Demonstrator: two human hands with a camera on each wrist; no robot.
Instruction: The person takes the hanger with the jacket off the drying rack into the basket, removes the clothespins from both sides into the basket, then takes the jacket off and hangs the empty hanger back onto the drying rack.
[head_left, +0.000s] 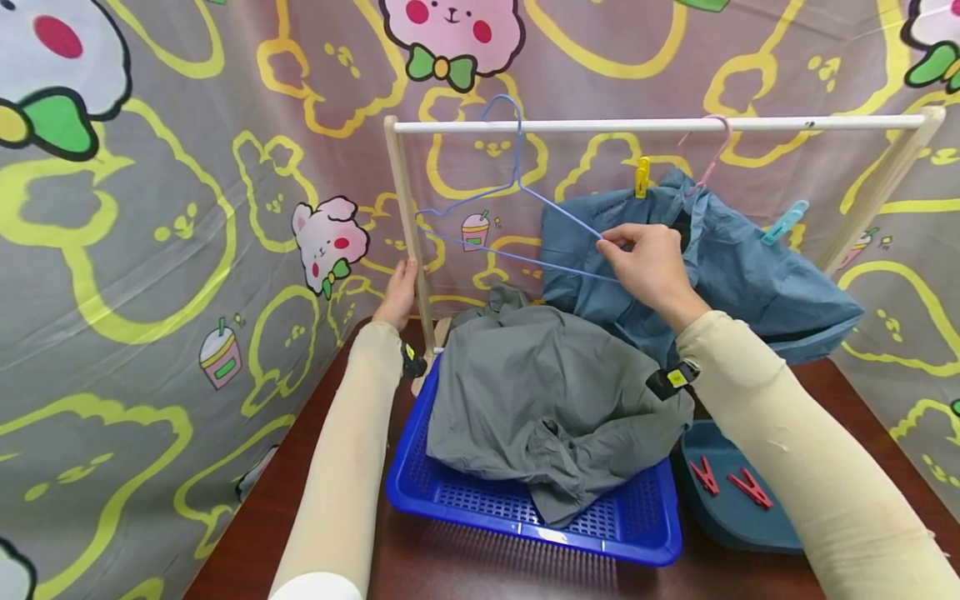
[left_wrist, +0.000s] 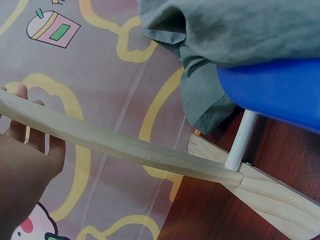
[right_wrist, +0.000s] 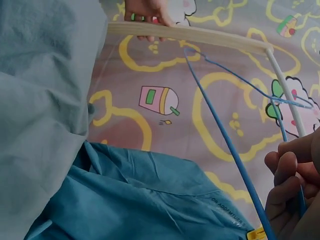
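A blue wire hanger (head_left: 517, 179) hooks over the white rail of a drying rack (head_left: 600, 126), bare and tilted. My right hand (head_left: 651, 265) pinches its sloping right arm between thumb and fingers. On the left, my left hand (head_left: 399, 292) holds the rack's wooden side post (left_wrist: 125, 145), with its fingers passing behind the wood. Beside the bare hanger, a blue garment (head_left: 765, 267) hangs from a pink hanger (head_left: 716, 154), with a yellow clothespin (head_left: 642, 177) and a light-blue clothespin (head_left: 785, 222) on it. Below my hands lies a crumpled grey-green garment (head_left: 547, 375).
A blue plastic basket (head_left: 525, 537) under the rack holds the grey-green garment. To its right, a dark teal tray (head_left: 750, 533) carries red clothespins (head_left: 750, 487). Everything stands on a dark red-brown table (head_left: 427, 575), with a patterned curtain (head_left: 172, 333) behind and at the sides.
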